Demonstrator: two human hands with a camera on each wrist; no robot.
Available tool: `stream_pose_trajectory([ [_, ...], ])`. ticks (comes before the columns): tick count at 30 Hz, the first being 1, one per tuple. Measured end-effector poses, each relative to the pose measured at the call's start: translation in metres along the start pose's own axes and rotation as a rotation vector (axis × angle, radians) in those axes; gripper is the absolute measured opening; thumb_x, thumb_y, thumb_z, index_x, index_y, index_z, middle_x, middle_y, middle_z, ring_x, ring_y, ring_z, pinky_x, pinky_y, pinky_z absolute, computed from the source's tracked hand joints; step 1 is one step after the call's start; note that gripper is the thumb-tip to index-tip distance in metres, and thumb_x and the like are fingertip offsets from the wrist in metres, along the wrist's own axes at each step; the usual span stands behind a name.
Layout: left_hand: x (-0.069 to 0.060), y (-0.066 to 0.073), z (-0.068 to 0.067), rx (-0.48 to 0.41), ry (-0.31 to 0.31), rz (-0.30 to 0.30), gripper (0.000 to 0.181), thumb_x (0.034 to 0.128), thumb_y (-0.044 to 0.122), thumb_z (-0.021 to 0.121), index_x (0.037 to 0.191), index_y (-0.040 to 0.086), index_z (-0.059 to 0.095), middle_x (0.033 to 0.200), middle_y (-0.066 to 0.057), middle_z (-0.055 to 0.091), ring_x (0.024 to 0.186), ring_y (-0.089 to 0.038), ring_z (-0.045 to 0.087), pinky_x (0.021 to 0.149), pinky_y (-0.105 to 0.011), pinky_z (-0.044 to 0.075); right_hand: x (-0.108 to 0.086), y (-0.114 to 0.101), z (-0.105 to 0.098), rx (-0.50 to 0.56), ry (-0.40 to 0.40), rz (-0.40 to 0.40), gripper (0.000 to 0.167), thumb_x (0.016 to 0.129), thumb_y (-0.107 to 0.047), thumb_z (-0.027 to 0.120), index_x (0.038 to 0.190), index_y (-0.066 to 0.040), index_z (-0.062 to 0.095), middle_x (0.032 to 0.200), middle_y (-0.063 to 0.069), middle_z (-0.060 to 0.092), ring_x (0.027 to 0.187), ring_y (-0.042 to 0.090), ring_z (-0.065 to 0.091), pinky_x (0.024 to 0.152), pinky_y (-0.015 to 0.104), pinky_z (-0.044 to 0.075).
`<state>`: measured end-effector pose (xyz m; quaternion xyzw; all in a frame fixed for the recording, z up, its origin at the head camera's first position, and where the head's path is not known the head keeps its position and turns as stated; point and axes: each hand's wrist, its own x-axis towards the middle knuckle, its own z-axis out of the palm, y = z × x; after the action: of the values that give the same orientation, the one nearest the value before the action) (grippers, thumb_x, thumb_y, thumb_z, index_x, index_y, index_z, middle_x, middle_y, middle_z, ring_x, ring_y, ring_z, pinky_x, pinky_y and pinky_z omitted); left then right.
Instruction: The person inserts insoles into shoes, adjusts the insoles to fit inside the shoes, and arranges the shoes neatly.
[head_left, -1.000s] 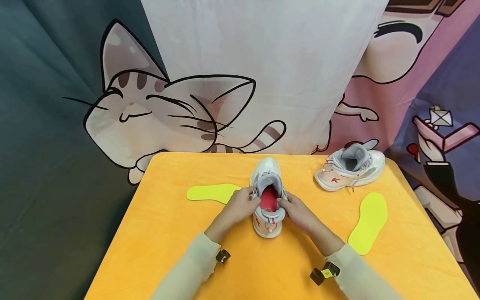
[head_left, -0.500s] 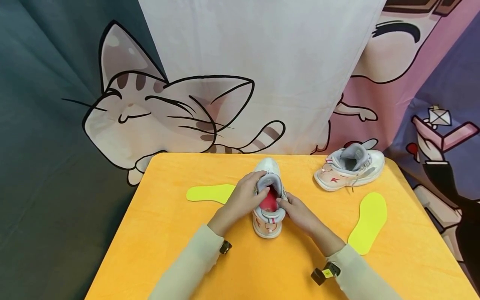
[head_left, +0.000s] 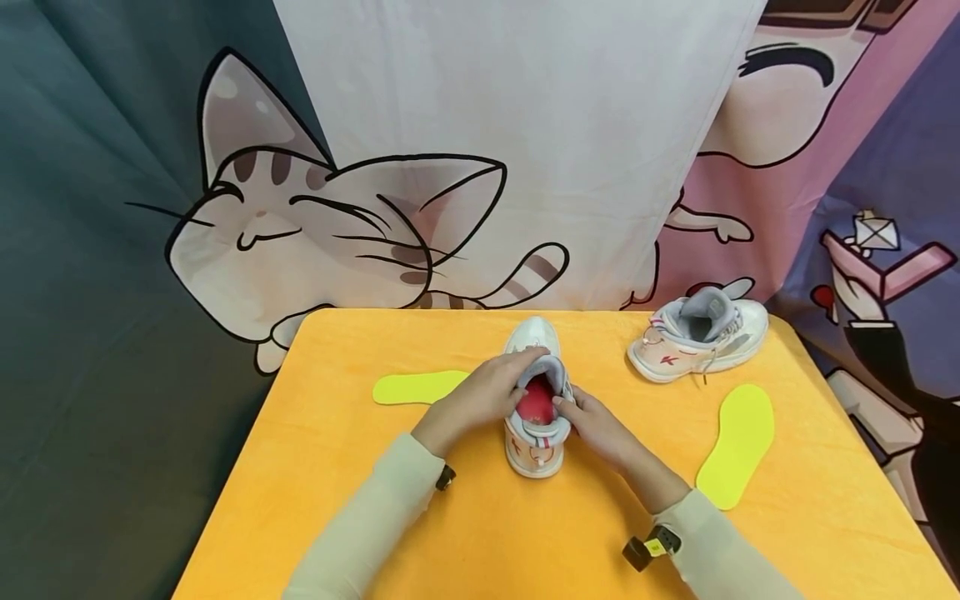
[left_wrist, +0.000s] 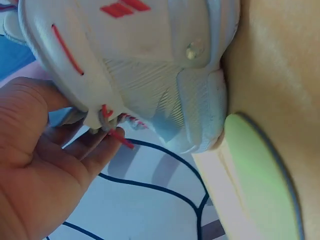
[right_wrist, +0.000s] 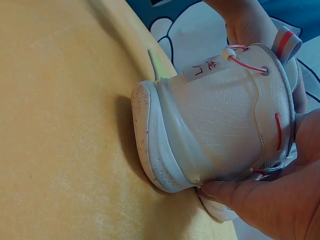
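Note:
A white sneaker (head_left: 532, 457) stands upright on the table, toe pointing away, with a red insole (head_left: 537, 403) showing in its opening. My left hand (head_left: 480, 393) lies over the tongue and laces from the left, thumb at the collar's inner edge. In the left wrist view its fingers curl round the collar by the red lace end. On the other side, my right hand (head_left: 600, 427) grips the collar, thumb hooked over the rim. The right wrist view shows the sneaker's heel (right_wrist: 220, 115) close up, with the right hand's fingers low along its side.
The second white sneaker (head_left: 697, 333) stands at the back right of the yellow table (head_left: 315, 500). One lime-green insole (head_left: 738, 446) lies at the right; another lime-green insole (head_left: 412, 387) lies left of the held sneaker, partly behind my left hand. A printed cloth hangs behind the table.
My left hand has moved from the sneaker's left side up and forward onto the tongue and laces. The right hand and the sneaker have hardly moved.

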<state>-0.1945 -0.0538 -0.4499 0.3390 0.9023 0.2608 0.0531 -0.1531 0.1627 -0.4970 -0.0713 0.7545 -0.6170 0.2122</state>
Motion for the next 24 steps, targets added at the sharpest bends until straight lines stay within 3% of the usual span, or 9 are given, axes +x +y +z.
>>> stream_pose_trajectory([
  [5,0.006,0.003,-0.002,0.097,0.01,0.064,0.053,0.0961,-0.006,0.062,0.145,0.012,0.053,0.136,-0.006,0.067,0.126,-0.022,0.064,0.11,-0.036,0.05,-0.002,-0.001,0.0,-0.006,0.002,0.006,0.054,0.111,-0.022,0.042,0.155,0.008,0.032,0.14,0.025,0.051,0.122,0.026,0.048,0.092,0.017,0.041],
  [10,0.013,0.006,-0.006,0.159,0.019,0.115,0.053,0.0914,-0.011,0.063,0.14,0.01,0.058,0.133,-0.007,0.069,0.122,-0.022,0.066,0.107,-0.037,0.053,-0.002,-0.002,-0.001,-0.025,0.013,0.007,0.048,0.109,-0.019,0.043,0.148,0.01,0.04,0.125,0.023,0.057,0.109,0.02,0.052,0.088,0.02,0.043],
  [12,0.017,0.004,-0.008,0.152,0.025,0.106,0.053,0.0922,-0.01,0.063,0.141,0.009,0.058,0.134,-0.008,0.068,0.122,-0.023,0.066,0.107,-0.037,0.053,-0.002,-0.003,-0.001,-0.043,0.017,0.005,0.048,0.109,-0.018,0.042,0.148,0.01,0.041,0.125,0.024,0.058,0.108,0.02,0.052,0.088,0.02,0.043],
  [19,0.035,-0.013,-0.011,0.066,0.047,-0.001,0.042,0.1003,-0.003,0.058,0.14,0.011,0.06,0.131,-0.009,0.07,0.121,-0.025,0.067,0.106,-0.038,0.053,0.001,-0.007,-0.001,-0.075,-0.019,0.001,0.057,0.107,-0.014,0.041,0.158,0.009,0.028,0.153,0.026,0.044,0.131,0.029,0.043,0.106,0.024,0.038],
  [24,0.048,-0.024,-0.01,0.0,0.059,-0.076,0.041,0.1006,-0.003,0.057,0.138,0.013,0.063,0.13,-0.009,0.071,0.116,-0.022,0.067,0.104,-0.038,0.054,0.002,-0.007,-0.002,-0.049,-0.034,0.016,0.056,0.105,-0.01,0.042,0.156,0.009,0.03,0.141,0.025,0.049,0.123,0.031,0.047,0.094,0.024,0.041],
])
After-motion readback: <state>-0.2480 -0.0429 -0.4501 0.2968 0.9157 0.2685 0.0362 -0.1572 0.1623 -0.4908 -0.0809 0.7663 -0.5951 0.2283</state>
